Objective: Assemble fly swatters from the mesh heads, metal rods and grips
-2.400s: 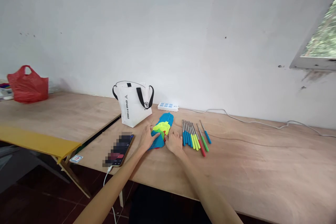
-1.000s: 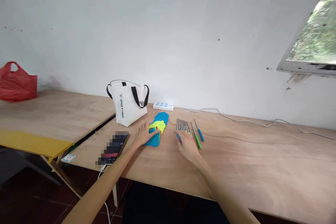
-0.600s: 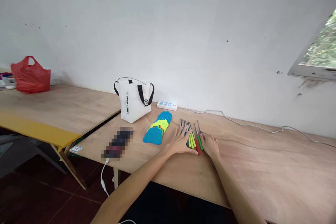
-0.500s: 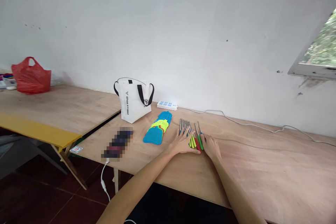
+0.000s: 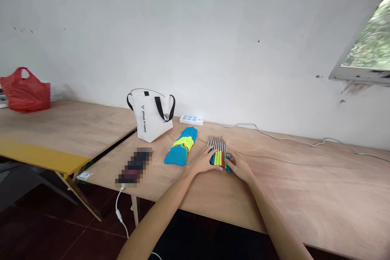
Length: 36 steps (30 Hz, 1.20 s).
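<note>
Several slim tools with metal shafts and coloured handles lie side by side in a row on the wooden table, shafts pointing to the wall. Their exact kind is too small to tell. My left hand rests against the row's left side by the blue handles, thumb stretched along the near ends and fingers apart. On the right edge, my right hand has its thumb and fingers on the outermost blue-handled tool, beside a green one. Left of the row lies a small pile of blue and yellow knitted gloves.
A white bag with black handles stands behind the gloves, near a white power strip with a cable along the wall. A blurred-out dark object with a white cord lies left. On another table sits a red plastic bag.
The right-hand tools, formerly spread and slanted, now lie close against the others. My right hand has moved left with the blue-handled tool; my left hand has drawn back to the row's left side.
</note>
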Each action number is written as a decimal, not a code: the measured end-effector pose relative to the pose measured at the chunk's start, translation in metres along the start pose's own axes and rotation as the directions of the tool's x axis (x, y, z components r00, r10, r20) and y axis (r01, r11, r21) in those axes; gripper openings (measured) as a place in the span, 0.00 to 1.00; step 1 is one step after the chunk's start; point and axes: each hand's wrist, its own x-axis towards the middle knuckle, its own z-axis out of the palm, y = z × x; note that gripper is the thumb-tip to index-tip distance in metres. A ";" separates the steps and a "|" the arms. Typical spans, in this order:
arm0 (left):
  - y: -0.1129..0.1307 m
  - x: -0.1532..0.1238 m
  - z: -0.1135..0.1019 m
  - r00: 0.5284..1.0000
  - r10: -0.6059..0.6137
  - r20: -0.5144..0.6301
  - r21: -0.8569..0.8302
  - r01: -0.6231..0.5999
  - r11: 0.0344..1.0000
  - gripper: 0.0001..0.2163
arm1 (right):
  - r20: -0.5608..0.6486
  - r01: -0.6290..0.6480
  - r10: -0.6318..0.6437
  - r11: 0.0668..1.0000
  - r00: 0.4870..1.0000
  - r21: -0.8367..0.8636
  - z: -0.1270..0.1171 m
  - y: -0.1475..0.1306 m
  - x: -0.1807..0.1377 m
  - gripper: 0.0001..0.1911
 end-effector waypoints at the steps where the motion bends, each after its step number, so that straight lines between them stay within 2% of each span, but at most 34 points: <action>1: -0.002 0.000 -0.001 1.000 -0.002 0.013 -0.013 0.002 1.000 0.43 | 0.021 0.022 -0.022 1.000 1.000 0.007 -0.002 0.001 -0.001 0.21; 4: -0.004 0.000 -0.002 0.999 -0.001 0.033 -0.035 0.003 0.999 0.38 | 0.073 0.074 -0.075 0.997 0.995 0.020 -0.009 0.001 -0.004 0.24; 6: -0.003 0.000 -0.003 0.999 0.003 0.036 -0.040 -0.001 0.999 0.36 | 0.108 0.093 -0.094 0.996 0.990 0.011 -0.014 0.000 -0.007 0.30; 9: -0.003 0.001 -0.007 0.999 0.004 0.040 -0.058 -0.002 0.998 0.35 | 0.181 0.072 -0.061 0.996 0.982 -0.055 -0.019 -0.002 -0.008 0.42; 11: -0.003 0.001 -0.011 0.998 0.019 0.061 -0.078 -0.014 0.997 0.34 | 0.237 0.054 -0.031 0.995 0.971 -0.088 -0.022 -0.004 -0.008 0.45; 15: -0.005 0.000 -0.022 0.998 0.038 0.056 -0.047 -0.035 0.998 0.33 | 0.296 0.091 -0.074 0.995 0.952 -0.044 -0.026 -0.005 -0.005 0.39; 19: -0.002 -0.003 -0.029 0.999 -0.003 -0.048 0.136 0.010 0.991 0.35 | 0.253 0.109 -0.115 0.993 0.961 0.035 -0.027 -0.003 -0.004 0.34; 22: 0.002 -0.004 -0.027 0.998 -0.058 -0.040 0.180 0.064 0.982 0.37 | 0.242 0.116 -0.138 0.988 0.961 0.100 -0.026 -0.002 -0.004 0.33; 25: 0.006 -0.004 -0.024 0.998 -0.057 -0.026 0.122 0.060 0.991 0.34 | 0.250 0.117 -0.142 0.987 0.958 0.109 -0.026 -0.002 -0.005 0.35; 28: 0.005 -0.005 -0.025 0.999 -0.026 -0.021 0.040 0.027 0.999 0.32 | 0.255 0.109 -0.131 0.989 0.958 0.098 -0.026 -0.003 -0.005 0.33; 33: -0.008 -0.009 -0.036 0.999 0.040 0.010 -0.115 -0.039 0.993 0.35 | 0.272 0.083 -0.112 0.990 0.956 0.114 -0.024 0.002 -0.003 0.31; 36: -0.015 -0.008 -0.037 0.999 0.049 -0.022 -0.112 -0.051 0.992 0.32 | 0.251 0.104 -0.129 0.988 0.959 0.111 -0.021 0.008 -0.002 0.30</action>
